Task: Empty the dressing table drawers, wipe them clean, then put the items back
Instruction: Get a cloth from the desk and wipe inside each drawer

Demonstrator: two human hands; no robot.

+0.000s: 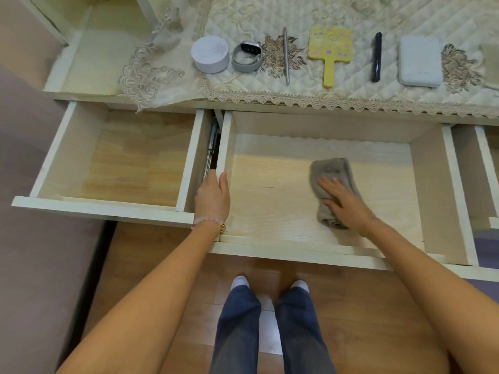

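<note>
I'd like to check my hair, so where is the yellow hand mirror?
In the head view the yellow hand mirror lies on the quilted cloth, upper right of centre, between a silver pen and a dark slim stick.

**Room and furnishings: findings**

Floor: warm brown wood-look boards, on the near side of all the fingers, with a pale rectangular patch let into it.
Dressing table: cream-white painted, beyond the left fingers.
Its top carries a quilted cream cover with lace edging, beyond the right fingers.
Middle drawer: pale wood-grain bottom, white walls, under both sets of fingers.
Dull mauve surface well left of the left fingers; wall or furniture, cannot tell.
Light soft, even.
</note>
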